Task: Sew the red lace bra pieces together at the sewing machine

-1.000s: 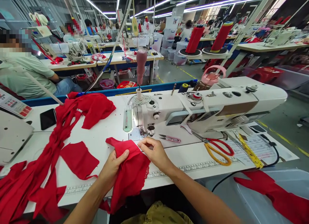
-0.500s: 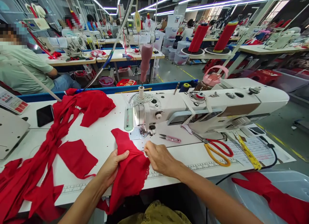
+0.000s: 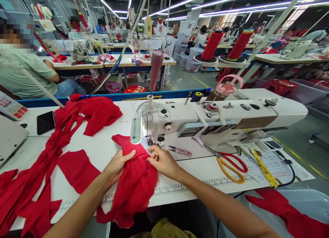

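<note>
A piece of red fabric [image 3: 136, 183] hangs over the table's front edge, its upper end lying just left of the sewing machine's needle area. My left hand [image 3: 119, 164] grips its left side, thumb on top and fingers beneath. At the fabric's upper right edge is my right hand [image 3: 163, 161], close to the presser foot [image 3: 151, 142]; its thumb and forefinger are bent together at the cloth. The white sewing machine [image 3: 246, 111] stands right behind both hands. Thread snips [image 3: 180, 150] lie on the machine bed beyond my right hand.
Scissors [image 3: 228, 162] and a yellow tape measure [image 3: 266, 169] lie on the right. A long red fabric heap [image 3: 59, 138], a loose red piece [image 3: 78, 169] and a phone [image 3: 45, 122] are on the left. A clear bin [image 3: 305, 200] stands at lower right. A person [image 3: 33, 70] sits beyond.
My right hand has moved slightly up and left toward the presser foot, its fingers less tightly curled. The fabric has shifted a little left and spread flatter.
</note>
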